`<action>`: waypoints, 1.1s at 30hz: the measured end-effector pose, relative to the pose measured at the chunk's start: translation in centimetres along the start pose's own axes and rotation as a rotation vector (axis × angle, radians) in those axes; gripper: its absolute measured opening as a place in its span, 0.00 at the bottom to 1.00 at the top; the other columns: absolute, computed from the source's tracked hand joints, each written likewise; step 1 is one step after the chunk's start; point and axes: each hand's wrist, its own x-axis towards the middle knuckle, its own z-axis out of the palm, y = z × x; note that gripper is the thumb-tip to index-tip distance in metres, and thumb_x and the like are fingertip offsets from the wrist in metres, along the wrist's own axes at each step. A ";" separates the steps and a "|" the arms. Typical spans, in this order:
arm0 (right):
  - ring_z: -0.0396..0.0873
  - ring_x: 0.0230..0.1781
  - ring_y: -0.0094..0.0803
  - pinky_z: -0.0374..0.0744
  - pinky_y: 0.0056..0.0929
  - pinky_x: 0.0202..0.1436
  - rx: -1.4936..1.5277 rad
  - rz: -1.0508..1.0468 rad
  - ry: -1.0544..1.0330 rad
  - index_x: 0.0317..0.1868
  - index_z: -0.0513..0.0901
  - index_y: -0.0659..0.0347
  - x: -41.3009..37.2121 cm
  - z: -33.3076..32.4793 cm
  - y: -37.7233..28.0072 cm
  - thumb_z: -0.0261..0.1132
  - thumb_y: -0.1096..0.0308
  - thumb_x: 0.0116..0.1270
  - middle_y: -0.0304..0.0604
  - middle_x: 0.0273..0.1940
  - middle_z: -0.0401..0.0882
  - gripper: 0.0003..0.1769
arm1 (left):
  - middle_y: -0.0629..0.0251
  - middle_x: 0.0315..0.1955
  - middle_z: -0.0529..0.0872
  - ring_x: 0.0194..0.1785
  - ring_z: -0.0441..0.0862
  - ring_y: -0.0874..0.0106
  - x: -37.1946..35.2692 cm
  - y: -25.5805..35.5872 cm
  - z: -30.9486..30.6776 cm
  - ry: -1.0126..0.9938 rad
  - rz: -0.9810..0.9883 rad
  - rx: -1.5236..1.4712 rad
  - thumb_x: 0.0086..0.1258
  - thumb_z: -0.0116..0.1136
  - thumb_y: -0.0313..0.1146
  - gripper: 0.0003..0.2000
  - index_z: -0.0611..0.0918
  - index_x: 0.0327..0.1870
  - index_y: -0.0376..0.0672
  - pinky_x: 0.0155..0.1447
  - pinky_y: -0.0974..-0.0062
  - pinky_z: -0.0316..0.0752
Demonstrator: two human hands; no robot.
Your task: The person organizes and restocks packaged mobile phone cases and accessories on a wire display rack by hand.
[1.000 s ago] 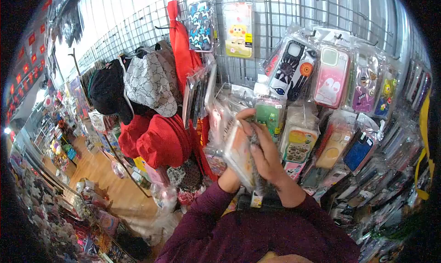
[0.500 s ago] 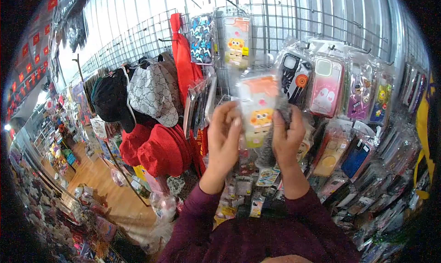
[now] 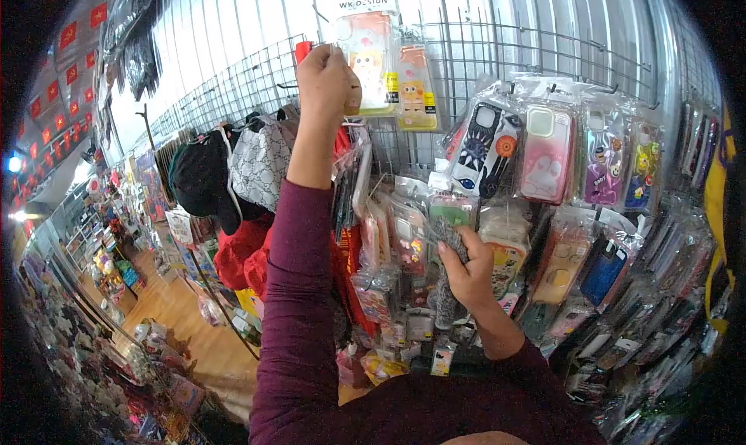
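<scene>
My left hand [image 3: 326, 80] is raised high, its fingers closed on the left edge of a packaged phone case [image 3: 367, 64] with an orange top and a cartoon face, up at the wire grid. Beside it hangs a similar orange and yellow phone case [image 3: 417, 91]. Lower down, my right hand [image 3: 472, 272] is closed around a grey fluffy cloth [image 3: 447, 293] that dangles below the fingers. Just above the cloth, a green packaged phone case [image 3: 454, 210] overlaps it in this view.
A wire grid [image 3: 528, 45] with hooks spans the wall. Several packaged phone cases hang right, including a pink one [image 3: 546, 153] and a blue one [image 3: 604, 270]. A black cap [image 3: 203, 173], a patterned cap [image 3: 260, 161] and red hats [image 3: 241, 254] hang left. Wooden floor [image 3: 175, 289] shows below.
My left hand has lifted the orange-topped phone case from in front of my chest up to the grid. My right hand has let go of that case and moved lower, keeping the grey cloth.
</scene>
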 end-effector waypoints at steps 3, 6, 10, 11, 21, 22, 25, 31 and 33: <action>0.70 0.26 0.21 0.68 0.21 0.30 -0.041 0.089 -0.052 0.37 0.74 0.69 -0.7 -1.4 -0.6 0.58 0.73 0.57 0.39 0.26 0.75 0.09 | 0.66 0.15 0.71 0.13 0.67 0.78 1.2 -0.8 -0.7 -0.024 -0.030 0.089 0.64 0.43 0.28 0.08 0.73 0.28 0.33 0.15 0.78 0.61; 0.70 0.26 0.21 0.67 0.21 0.29 -0.067 0.100 -0.045 0.35 0.74 0.68 -1.4 -1.8 0.3 0.58 0.72 0.57 0.38 0.25 0.74 0.08 | 0.65 0.15 0.73 0.14 0.69 0.78 2.2 -1.8 -1.3 -0.019 -0.015 0.122 0.64 0.45 0.28 0.10 0.76 0.32 0.30 0.15 0.80 0.62; 0.70 0.25 0.21 0.68 0.21 0.28 -0.070 0.189 -0.121 0.35 0.74 0.68 -2.3 -2.0 0.8 0.58 0.72 0.57 0.38 0.24 0.74 0.07 | 0.65 0.16 0.74 0.13 0.68 0.78 1.8 -1.1 -1.4 -0.048 -0.030 0.090 0.63 0.47 0.28 0.10 0.77 0.35 0.29 0.15 0.81 0.61; 0.70 0.25 0.21 0.68 0.21 0.28 -0.033 0.176 -0.114 0.34 0.74 0.67 -2.6 -1.8 1.3 0.59 0.72 0.57 0.38 0.24 0.74 0.07 | 0.65 0.16 0.74 0.13 0.68 0.78 1.7 -0.8 -1.4 -0.046 -0.030 0.091 0.63 0.47 0.28 0.10 0.77 0.35 0.29 0.15 0.81 0.61; 0.72 0.26 0.22 0.69 0.22 0.29 0.003 0.168 -0.155 0.34 0.74 0.68 -3.4 -1.1 1.8 0.59 0.73 0.57 0.39 0.24 0.75 0.07 | 0.68 0.13 0.72 0.09 0.64 0.80 2.2 -0.1 -1.9 -0.118 -0.064 0.195 0.64 0.48 0.30 0.13 0.76 0.43 0.29 0.12 0.81 0.57; 0.72 0.26 0.22 0.69 0.22 0.29 0.004 0.169 -0.155 0.34 0.74 0.68 -3.5 -1.1 1.9 0.59 0.73 0.57 0.39 0.24 0.75 0.07 | 0.67 0.13 0.72 0.10 0.65 0.79 2.3 -0.2 -2.0 -0.118 -0.058 0.199 0.63 0.46 0.28 0.13 0.76 0.43 0.29 0.12 0.80 0.58; 0.71 0.25 0.22 0.68 0.22 0.30 0.002 0.164 -0.165 0.33 0.74 0.67 -3.9 -1.2 2.4 0.59 0.73 0.57 0.39 0.24 0.75 0.06 | 0.67 0.12 0.72 0.09 0.65 0.79 3.5 -1.5 -2.4 -0.117 0.000 0.161 0.63 0.46 0.28 0.13 0.75 0.46 0.30 0.11 0.80 0.57; 0.69 0.26 0.23 0.68 0.24 0.30 -0.015 0.160 -0.202 0.32 0.73 0.68 -3.8 -1.6 1.3 0.59 0.74 0.56 0.39 0.24 0.73 0.06 | 0.67 0.16 0.74 0.11 0.66 0.81 3.3 -0.8 -2.0 -0.083 -0.076 0.185 0.62 0.47 0.26 0.14 0.73 0.49 0.33 0.12 0.82 0.56; 0.69 0.26 0.23 0.68 0.24 0.31 0.023 0.192 -0.202 0.33 0.73 0.68 -4.2 -1.5 1.8 0.59 0.73 0.56 0.41 0.24 0.73 0.07 | 0.67 0.17 0.74 0.11 0.66 0.82 3.6 -1.3 -2.2 -0.088 -0.040 0.161 0.62 0.47 0.26 0.15 0.73 0.50 0.34 0.12 0.83 0.56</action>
